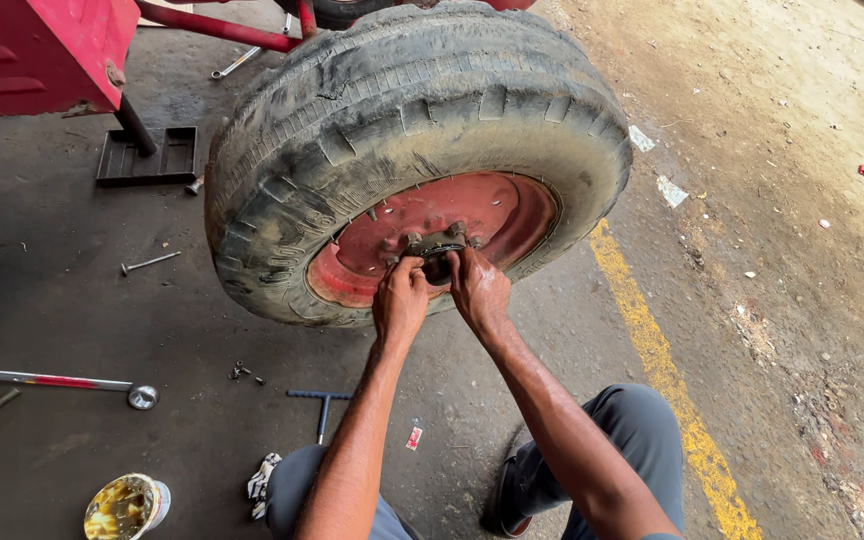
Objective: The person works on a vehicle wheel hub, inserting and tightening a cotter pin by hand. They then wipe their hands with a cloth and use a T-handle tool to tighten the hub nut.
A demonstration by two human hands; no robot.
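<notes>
Wheel hub [436, 247] at the centre of a red rim [497, 215], worked on with both hands.

The hub sat in the dished rim of a large worn tyre [402, 110] that stood tilted on the concrete floor [52, 260] below a red vehicle body [32, 50]. The left hand [400, 300] and right hand [478, 287] were close together, fingers curled onto the hub's edges, though how firmly they gripped could not be told. The metal part looked heavy, rigid and probably greasy, so best taken by its flange from either side. A ring spanner [52, 381], T-handle wrench [320, 405] and open grease tin [124, 507] lay nearby.
</notes>
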